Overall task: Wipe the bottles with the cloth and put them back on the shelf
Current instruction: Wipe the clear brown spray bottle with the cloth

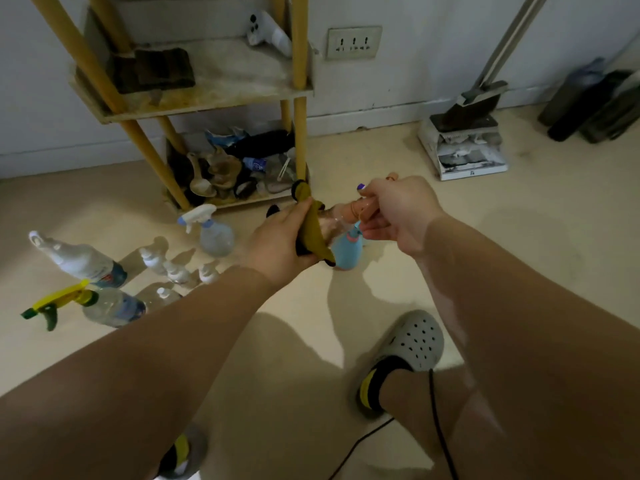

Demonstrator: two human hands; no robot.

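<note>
Clear bottle (pixel 330 224), held level in the air in front of the shelf (pixel 207 107): the left hand (pixel 277 240) has its grip clamped round the olive cloth (pixel 311 230), which is wrapped on the bottle's body, while the right hand (pixel 398 213) pinches the peach cap end. The main hazard looks like a slip. The smooth body, turning inside the cloth, could pull free of the light pinch at the cap and fall onto the blue bottle (pixel 348 252) on the floor (pixel 519 237) below it, knocking it over. A lesser one is a foot snagging the black cable (pixel 440 427) that trails beside the shoes. The count is one shelf unit, one cloth in use and, as far as can be made out, nine bottles. That is three spray bottles (pixel 216 237) on the floor at left, the blue one, the held one, one white-capped bottle (pixel 162 297) and three small pump bottles (pixel 176 271).
</note>
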